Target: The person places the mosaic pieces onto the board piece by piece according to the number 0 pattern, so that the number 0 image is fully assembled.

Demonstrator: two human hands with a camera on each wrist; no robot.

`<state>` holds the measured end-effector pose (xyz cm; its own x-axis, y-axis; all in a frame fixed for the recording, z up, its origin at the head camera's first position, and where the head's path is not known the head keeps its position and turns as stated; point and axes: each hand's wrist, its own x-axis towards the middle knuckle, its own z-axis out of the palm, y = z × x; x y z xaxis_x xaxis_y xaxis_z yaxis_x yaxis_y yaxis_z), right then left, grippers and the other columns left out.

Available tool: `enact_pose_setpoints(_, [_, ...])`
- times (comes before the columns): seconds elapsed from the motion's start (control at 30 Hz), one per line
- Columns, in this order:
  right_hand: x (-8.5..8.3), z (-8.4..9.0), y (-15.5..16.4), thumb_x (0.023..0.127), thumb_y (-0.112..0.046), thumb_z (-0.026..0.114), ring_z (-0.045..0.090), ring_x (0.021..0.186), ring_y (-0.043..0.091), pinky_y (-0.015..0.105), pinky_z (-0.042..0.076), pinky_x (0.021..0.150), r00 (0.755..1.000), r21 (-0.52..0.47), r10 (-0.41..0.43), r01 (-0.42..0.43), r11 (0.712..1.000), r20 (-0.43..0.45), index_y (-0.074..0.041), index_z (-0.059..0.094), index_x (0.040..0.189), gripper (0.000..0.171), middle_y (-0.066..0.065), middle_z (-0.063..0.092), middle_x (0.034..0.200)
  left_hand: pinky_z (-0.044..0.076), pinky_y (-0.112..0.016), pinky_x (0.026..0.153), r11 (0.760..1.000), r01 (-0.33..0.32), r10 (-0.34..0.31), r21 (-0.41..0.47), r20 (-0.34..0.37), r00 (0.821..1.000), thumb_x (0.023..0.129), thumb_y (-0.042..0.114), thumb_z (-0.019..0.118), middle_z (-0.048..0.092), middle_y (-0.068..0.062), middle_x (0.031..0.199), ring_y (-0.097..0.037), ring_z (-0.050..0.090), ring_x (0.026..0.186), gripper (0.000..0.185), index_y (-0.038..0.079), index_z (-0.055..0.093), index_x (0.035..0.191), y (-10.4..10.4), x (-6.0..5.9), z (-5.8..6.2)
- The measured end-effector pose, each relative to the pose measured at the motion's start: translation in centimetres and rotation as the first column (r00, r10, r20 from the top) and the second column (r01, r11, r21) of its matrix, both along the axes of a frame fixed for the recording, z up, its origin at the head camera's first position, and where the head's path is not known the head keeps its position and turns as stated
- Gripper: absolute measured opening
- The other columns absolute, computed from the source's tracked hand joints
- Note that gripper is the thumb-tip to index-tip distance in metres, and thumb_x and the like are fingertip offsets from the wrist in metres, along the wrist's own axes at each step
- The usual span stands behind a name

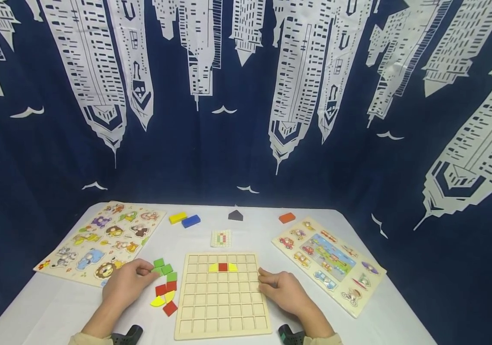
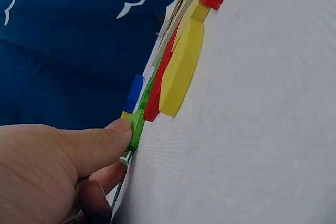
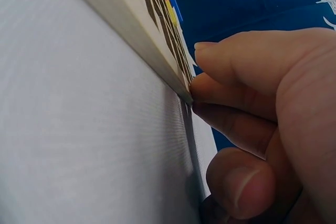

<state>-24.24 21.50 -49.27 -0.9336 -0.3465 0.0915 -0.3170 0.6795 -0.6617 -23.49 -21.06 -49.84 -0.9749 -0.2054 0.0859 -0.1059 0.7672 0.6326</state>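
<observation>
A wooden grid board [image 1: 222, 306] lies in front of me with a red square [image 1: 223, 267] and two yellow pieces set in its top rows. Left of it is a loose cluster of green, red and yellow pieces [image 1: 165, 287]. My left hand [image 1: 150, 271] is at the top of the cluster. In the left wrist view its thumb [image 2: 113, 135] and a finger below pinch a green piece [image 2: 137, 121]. My right hand [image 1: 264, 281] rests at the board's right edge. Its loosely curled fingertips [image 3: 210, 85] touch the board's side [image 3: 142, 40] and hold nothing.
An animal peg puzzle [image 1: 99, 239] lies at the left and a vehicle peg puzzle [image 1: 329, 261] at the right. A small pattern card [image 1: 221, 238] sits behind the board. Yellow [image 1: 177, 217], blue [image 1: 191, 221], dark [image 1: 235, 215] and orange [image 1: 286, 217] blocks line the table's far edge.
</observation>
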Motion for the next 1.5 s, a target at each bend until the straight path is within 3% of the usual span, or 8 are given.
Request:
enact_pose_setpoints(0.27, [-0.2,0.0,0.0,0.096,-0.03,0.071,0.059,0.134,0.03,0.054,0.041,0.112,1.0,-0.005,-0.013,0.013,1.0,-0.011,-0.011,0.075,0.121,0.032,0.002,0.063,0.141,0.046,-0.035,0.069,0.999,0.0,0.002,0.051,-0.043,0.999,0.092,0.032,0.077,0.077,0.0,0.093,-0.017,0.067,0.083,0.015,0.018,0.076,0.097,-0.2,-0.1,0.3])
enact_pose_setpoints(0.9, [0.0,0.1,-0.2,0.096,-0.031,0.07,0.058,0.135,0.031,0.055,0.04,0.112,1.0,-0.003,-0.015,0.015,1.0,0.015,-0.012,0.076,0.12,0.031,0.002,0.063,0.142,0.044,-0.031,0.07,0.993,0.016,-0.012,0.117,-0.035,0.999,0.093,0.031,0.076,0.074,0.003,0.088,-0.014,0.063,0.078,0.017,0.016,0.076,0.099,-0.2,-0.1,0.4])
enact_pose_setpoints(1.1, [0.1,0.2,-0.2,0.092,-0.026,0.075,0.058,0.134,0.032,0.055,0.041,0.111,1.0,0.014,-0.015,0.014,1.0,0.015,-0.01,0.075,0.121,0.033,0.002,0.063,0.142,0.045,-0.031,0.071,0.987,0.08,-0.078,0.141,-0.018,0.997,0.093,0.029,0.075,0.073,0.002,0.093,-0.016,0.062,0.083,0.013,0.017,0.075,0.098,1.9,0.0,1.8])
enact_pose_setpoints(1.3, [0.2,0.2,-0.3,0.089,-0.025,0.078,0.058,0.134,0.032,0.055,0.042,0.111,1.0,0.025,-0.017,0.016,1.0,0.018,-0.01,0.075,0.121,0.035,0.002,0.063,0.142,0.045,-0.031,0.063,0.975,0.165,-0.169,0.152,0.019,0.985,0.09,0.026,0.079,0.07,0.005,0.086,-0.016,0.057,0.072,0.007,0.021,0.073,0.092,5.3,-0.1,3.1])
enact_pose_setpoints(1.5, [0.1,0.3,-0.3,0.089,-0.025,0.078,0.058,0.134,0.032,0.055,0.042,0.111,1.0,0.032,-0.018,0.017,0.999,0.014,-0.01,0.075,0.121,0.036,0.002,0.063,0.141,0.044,-0.032,0.062,0.968,0.23,-0.231,0.103,0.0,0.973,0.09,0.03,0.079,0.067,0.007,0.083,-0.014,0.056,0.071,0.009,0.024,0.072,0.088,8.5,-0.9,4.2])
